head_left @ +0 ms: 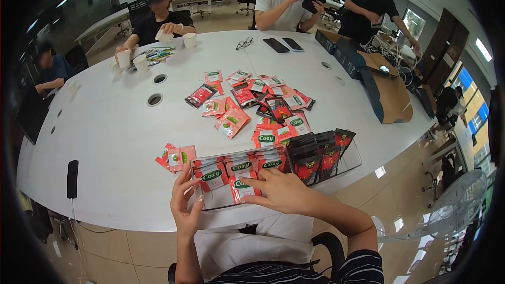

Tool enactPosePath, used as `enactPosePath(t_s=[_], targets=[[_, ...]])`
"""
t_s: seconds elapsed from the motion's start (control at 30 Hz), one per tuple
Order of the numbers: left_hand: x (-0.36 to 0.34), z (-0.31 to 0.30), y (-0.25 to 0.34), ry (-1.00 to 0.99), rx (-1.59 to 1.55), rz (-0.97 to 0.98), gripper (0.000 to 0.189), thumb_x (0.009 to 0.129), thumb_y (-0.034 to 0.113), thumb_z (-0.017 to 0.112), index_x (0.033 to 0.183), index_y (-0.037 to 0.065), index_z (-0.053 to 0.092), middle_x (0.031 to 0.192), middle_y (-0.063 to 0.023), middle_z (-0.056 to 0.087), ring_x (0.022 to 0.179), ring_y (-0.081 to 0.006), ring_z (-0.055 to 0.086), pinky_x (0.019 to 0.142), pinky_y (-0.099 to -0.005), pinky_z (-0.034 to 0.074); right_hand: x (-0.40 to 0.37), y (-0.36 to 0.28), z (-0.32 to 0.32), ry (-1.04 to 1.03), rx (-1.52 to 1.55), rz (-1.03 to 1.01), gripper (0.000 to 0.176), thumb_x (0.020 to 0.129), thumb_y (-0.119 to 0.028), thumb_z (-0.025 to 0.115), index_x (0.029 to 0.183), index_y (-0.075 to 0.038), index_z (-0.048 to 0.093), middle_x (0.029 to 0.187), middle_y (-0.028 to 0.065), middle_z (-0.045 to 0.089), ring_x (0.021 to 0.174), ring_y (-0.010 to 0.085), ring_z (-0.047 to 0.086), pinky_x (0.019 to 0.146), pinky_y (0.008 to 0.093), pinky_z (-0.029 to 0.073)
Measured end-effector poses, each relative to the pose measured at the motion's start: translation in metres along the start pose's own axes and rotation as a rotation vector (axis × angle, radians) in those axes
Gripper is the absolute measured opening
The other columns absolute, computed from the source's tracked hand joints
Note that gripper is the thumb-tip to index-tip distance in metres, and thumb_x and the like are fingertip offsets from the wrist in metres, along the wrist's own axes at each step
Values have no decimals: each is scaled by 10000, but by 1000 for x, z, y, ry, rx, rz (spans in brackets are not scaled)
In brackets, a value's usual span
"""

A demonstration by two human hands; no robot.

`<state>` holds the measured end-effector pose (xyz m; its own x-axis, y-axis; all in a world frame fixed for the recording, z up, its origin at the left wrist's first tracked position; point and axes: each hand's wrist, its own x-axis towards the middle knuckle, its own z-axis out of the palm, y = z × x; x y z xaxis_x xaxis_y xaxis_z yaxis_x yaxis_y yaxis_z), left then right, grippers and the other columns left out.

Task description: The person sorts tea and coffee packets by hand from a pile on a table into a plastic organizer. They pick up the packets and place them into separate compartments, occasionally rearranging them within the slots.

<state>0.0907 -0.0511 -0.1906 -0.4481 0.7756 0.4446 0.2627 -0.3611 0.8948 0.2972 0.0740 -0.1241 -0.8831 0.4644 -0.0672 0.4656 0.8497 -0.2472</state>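
While the left hand (185, 200) rests open-fingered at the clear tray's (351, 162) left end, the right hand (281, 189) covers Cozy sachets (241, 168) in its front row, grip possibly closed, not discernible; filing looks in hand, next calling for square alignment.

Head view – forward, downward, close above table (105, 142)

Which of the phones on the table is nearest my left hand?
The black phone alone at the near-left edge of the white table; the other two dark phones lie side by side at the far side.
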Motion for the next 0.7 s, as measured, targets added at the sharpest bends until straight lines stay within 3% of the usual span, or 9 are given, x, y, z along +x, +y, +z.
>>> enactPosePath(t_s=[0.13, 0.17, 0.3, 0.4, 0.7], targets=[[-2, -1, 2, 19, -6, -7, 329, 835, 190, 563, 1113, 14, 578, 1400, -200, 388, 1298, -327, 386, 994, -457, 413, -2, 1, -3, 19, 56, -10, 566, 891, -573, 435, 1217, -135, 586, 1053, 203, 585, 935, 333, 605, 682, 404, 536], [-2, -1, 1, 22, -13, -8, 328, 835, 189, 564, 1111, 12, 578, 1397, -201, 391, 1293, -327, 393, 992, -457, 416, -3, 2, -4, -7, -18, -19, 539, 917, -542, 419, 1328, -201, 488, 945, 115, 552, 929, 254, 573, 652, 352, 516], [-2, -2, -2, 38, -15, -8, 325, 838, 190, 564, 1107, 8, 576, 1378, -200, 408, 1271, -322, 419, 982, -448, 430, 0, 3, -11, -18, 46, -44, 529, 919, -530, 421, 1310, -183, 504, 972, 130, 577, 912, 277, 588, 694, 366, 514], [-2, 0, -2, 79, -32, -3, 287, 785, 79, 579, 1067, 33, 603, 1341, -179, 461, 1233, -302, 471, 931, -387, 478, 4, 4, -12, 10, 95, -50, 541, 907, -538, 433, 1274, -155, 540, 979, 143, 609, 900, 303, 608, 715, 377, 516], [-3, -1, -3, 82, -51, -22, 272, 794, 92, 585, 1057, 24, 608, 1334, -175, 458, 1222, -293, 476, 937, -394, 471, 2, 2, -15, 44, 124, -20, 534, 908, -532, 442, 1276, -159, 538, 899, 115, 601, 874, 278, 607, 703, 376, 511]])
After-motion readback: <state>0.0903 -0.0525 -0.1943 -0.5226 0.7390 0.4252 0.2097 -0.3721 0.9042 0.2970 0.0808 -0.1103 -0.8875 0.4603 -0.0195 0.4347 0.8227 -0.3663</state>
